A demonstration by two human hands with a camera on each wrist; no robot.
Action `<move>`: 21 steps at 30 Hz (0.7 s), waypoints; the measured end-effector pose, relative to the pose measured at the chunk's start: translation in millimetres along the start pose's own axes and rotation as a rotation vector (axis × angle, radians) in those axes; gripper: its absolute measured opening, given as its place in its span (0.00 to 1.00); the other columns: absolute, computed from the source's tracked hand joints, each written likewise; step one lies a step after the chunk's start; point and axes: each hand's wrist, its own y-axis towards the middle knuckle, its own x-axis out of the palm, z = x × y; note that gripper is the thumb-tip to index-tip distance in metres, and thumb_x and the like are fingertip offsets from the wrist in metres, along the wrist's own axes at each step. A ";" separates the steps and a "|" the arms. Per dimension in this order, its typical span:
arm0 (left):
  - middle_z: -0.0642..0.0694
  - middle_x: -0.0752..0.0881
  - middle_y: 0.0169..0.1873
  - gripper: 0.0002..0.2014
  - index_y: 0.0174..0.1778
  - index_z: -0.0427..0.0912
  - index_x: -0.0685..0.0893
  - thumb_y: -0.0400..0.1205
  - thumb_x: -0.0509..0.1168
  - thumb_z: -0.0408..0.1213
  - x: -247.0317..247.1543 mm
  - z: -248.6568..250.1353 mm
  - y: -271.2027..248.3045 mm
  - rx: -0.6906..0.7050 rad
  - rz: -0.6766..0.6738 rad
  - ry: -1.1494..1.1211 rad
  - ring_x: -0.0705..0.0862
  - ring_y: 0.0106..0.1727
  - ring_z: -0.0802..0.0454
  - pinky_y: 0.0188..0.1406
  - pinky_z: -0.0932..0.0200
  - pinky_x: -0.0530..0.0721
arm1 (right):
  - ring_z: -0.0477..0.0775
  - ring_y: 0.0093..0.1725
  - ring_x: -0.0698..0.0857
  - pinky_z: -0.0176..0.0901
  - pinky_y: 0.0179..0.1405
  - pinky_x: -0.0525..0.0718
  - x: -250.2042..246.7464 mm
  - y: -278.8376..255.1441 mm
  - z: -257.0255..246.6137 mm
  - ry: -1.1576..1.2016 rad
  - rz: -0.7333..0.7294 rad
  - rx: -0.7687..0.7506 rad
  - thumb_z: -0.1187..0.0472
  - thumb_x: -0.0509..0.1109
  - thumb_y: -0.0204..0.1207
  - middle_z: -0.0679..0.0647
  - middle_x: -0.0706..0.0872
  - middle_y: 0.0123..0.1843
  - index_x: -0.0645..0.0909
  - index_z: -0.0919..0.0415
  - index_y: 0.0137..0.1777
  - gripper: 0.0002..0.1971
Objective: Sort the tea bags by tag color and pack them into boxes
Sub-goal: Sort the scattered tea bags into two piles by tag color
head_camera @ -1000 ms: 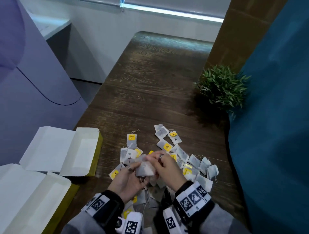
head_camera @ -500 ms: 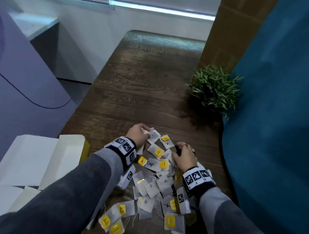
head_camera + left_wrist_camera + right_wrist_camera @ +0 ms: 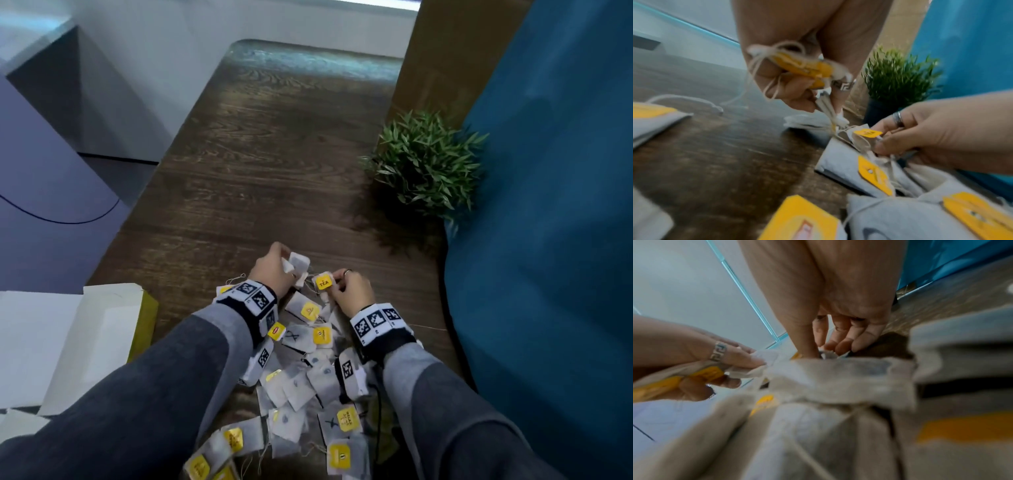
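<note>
Mostly white tea bags [image 3: 301,383] with yellow tags [image 3: 348,419], heaped.

A dark wood-grain table [image 3: 260,178] was seen. A heap of tea bags [image 3: 301,383] with yellow tags was spread over its near end. An open white box [image 3: 102,342] was set at the left edge, and a potted plant [image 3: 424,164] at the right.

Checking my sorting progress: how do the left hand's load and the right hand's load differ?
The left hand grips a bunch of tea bags lifted off the table; the right hand pinches one yellow tag low at the pile's far edge. The bunch shows mostly white paper; the tag faces up, reading TEA. Both are yellow-tagged.
</note>
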 end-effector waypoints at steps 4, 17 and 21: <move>0.43 0.84 0.41 0.06 0.46 0.44 0.78 0.79 0.67 0.42 -13.7 -5.3 -15.1 0.074 0.055 -0.062 0.80 0.42 0.46 0.32 0.57 0.71 | 0.55 0.48 0.78 0.41 0.45 0.73 -25.7 -15.4 0.6 0.235 0.043 -0.002 0.61 0.66 0.77 0.56 0.78 0.48 0.77 0.63 0.47 0.05; 0.46 0.76 0.27 0.12 0.38 0.41 0.76 0.61 0.68 0.30 -55.6 -33.1 -88.5 -0.182 -0.603 -1.507 0.75 0.25 0.52 0.11 0.69 0.67 | 0.48 0.34 0.75 0.40 0.34 0.73 -49.0 -120.2 -8.1 1.787 -0.560 0.155 0.55 0.81 0.58 0.51 0.75 0.36 0.78 0.54 0.45 0.18; 0.45 0.75 0.31 0.18 0.47 0.37 0.78 0.73 0.65 0.50 -60.0 -41.8 -105.1 -0.152 -0.940 -1.715 0.72 0.29 0.52 0.20 0.64 0.67 | 0.49 0.35 0.74 0.41 0.34 0.72 -43.3 -135.4 -6.7 1.904 -0.522 0.266 0.30 0.71 0.61 0.51 0.73 0.37 0.77 0.53 0.44 0.26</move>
